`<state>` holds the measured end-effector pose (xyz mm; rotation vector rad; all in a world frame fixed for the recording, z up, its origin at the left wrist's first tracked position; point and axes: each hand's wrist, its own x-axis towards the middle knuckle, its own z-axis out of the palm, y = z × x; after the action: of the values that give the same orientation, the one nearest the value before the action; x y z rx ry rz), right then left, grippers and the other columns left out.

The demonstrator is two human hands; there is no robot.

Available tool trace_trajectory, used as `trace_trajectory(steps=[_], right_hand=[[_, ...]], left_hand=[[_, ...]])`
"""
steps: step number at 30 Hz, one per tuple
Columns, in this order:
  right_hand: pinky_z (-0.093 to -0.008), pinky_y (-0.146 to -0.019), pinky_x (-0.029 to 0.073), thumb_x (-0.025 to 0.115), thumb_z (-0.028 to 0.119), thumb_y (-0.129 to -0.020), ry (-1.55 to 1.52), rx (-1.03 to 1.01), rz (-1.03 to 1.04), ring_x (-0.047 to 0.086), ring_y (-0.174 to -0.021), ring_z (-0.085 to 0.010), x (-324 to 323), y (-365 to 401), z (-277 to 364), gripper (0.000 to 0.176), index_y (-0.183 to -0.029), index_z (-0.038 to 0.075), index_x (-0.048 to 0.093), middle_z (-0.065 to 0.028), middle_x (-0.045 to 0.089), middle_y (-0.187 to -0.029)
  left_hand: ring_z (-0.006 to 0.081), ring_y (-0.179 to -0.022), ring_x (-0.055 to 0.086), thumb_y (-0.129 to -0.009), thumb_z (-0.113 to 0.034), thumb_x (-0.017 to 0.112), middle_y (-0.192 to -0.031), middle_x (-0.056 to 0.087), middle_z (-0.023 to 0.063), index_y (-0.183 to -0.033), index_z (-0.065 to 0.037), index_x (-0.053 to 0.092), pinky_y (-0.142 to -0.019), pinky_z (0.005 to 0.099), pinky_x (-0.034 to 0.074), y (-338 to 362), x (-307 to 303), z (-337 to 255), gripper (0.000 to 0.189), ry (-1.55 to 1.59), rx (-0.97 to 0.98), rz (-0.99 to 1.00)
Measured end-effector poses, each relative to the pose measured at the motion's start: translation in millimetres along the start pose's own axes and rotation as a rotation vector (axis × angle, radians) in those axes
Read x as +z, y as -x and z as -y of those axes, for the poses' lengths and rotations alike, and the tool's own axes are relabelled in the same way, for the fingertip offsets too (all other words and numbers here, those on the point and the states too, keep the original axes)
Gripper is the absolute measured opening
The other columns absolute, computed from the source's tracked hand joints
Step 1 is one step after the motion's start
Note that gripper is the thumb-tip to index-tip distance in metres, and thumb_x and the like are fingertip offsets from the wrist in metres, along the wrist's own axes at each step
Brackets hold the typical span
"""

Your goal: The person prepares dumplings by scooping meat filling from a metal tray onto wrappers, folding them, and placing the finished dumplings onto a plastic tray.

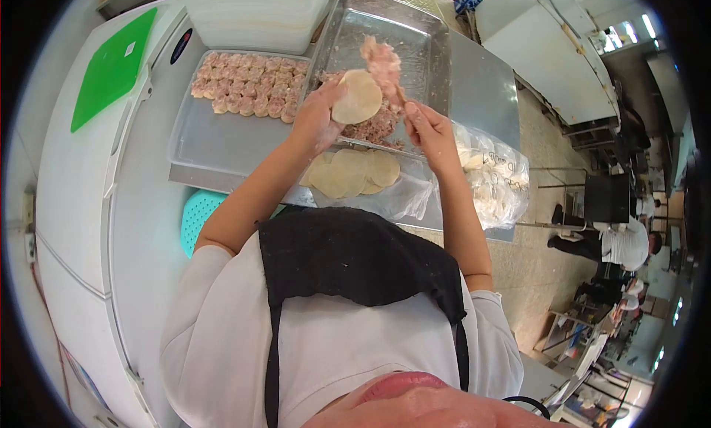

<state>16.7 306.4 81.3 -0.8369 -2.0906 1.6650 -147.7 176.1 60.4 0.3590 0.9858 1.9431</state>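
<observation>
My left hand [318,111] holds a round, pale dough wrapper [358,97] over the near part of a deep metal pan [442,68]. In my right hand [432,135] is a slim filling spatula [401,96], its blade hidden under a lump of pink minced meat [382,63] just right of the wrapper. More minced meat [381,124] lies in the pan below both hands. Closer to my body, several loose wrappers [348,172] overlap on clear plastic. To the left, rows of filled open-topped dumplings [248,80] sit on a tray [222,140].
A plastic bag of pale pieces [495,180] with handwriting lies at the table's right. White stacked trays [252,17] stand behind the dumplings. A white chest [74,183] with a green board [115,68] is at left, a turquoise perforated container [200,213] below. People work far right.
</observation>
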Motion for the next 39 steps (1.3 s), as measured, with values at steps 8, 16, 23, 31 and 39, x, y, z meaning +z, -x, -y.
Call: trace_trajectory(steps=[8,16,23,31,39], right_hand=[[-0.0436,-0.066,0.050,0.055,0.028,-0.094,0.899,-0.434,-0.005,0.063,-0.073,-0.0335,-12,13,4,0.028,-0.109,0.007,0.064,-0.0174,0.064,-0.082],[-0.0441,-0.065,0.051,0.053,0.027,-0.093,1.276,-0.377,0.127,0.064,-0.076,-0.0347,-38,16,45,0.028,-0.112,0.008,0.061,-0.0156,0.062,-0.077],[-0.0415,-0.065,0.050,0.053,0.027,-0.095,0.915,-0.693,0.154,0.064,-0.073,-0.0316,-52,7,13,0.028,-0.111,0.008,0.065,-0.0132,0.062,-0.077],[-0.0356,-0.071,0.047,0.055,0.030,-0.095,0.397,-0.230,0.450,0.058,-0.071,-0.0261,-108,17,32,0.034,-0.112,0.002,0.064,-0.0192,0.065,-0.084],[-0.0357,-0.076,0.049,0.057,0.031,-0.094,0.434,-0.431,0.592,0.065,-0.083,-0.0310,-117,-10,-14,0.032,-0.113,0.007,0.065,-0.0207,0.067,-0.095]], left_hand=[[0.0269,-0.093,0.056,-0.093,-0.063,0.036,-0.104,0.059,0.0120,-0.117,0.002,0.051,-0.083,0.0399,0.048,-63,-69,38,0.071,0.698,-0.030,0.315],[0.0206,-0.077,0.055,-0.091,-0.061,0.046,-0.089,0.056,0.0081,-0.112,0.002,0.052,-0.085,0.0396,0.047,-44,-41,29,0.067,0.584,0.004,0.074],[0.0192,-0.075,0.057,-0.088,-0.036,0.065,-0.080,0.057,0.0089,-0.107,0.002,0.054,-0.070,0.0300,0.050,-5,43,14,0.044,0.684,0.051,-0.314],[0.0240,-0.102,0.060,-0.076,-0.017,0.076,-0.109,0.061,0.0133,-0.133,-0.012,0.048,-0.087,0.0352,0.049,27,62,8,0.064,-0.889,0.521,0.074],[0.0194,-0.115,0.054,-0.071,-0.018,0.080,-0.121,0.060,0.0110,-0.118,-0.011,0.064,-0.094,0.0344,0.045,26,50,20,0.050,-1.513,0.369,0.099]])
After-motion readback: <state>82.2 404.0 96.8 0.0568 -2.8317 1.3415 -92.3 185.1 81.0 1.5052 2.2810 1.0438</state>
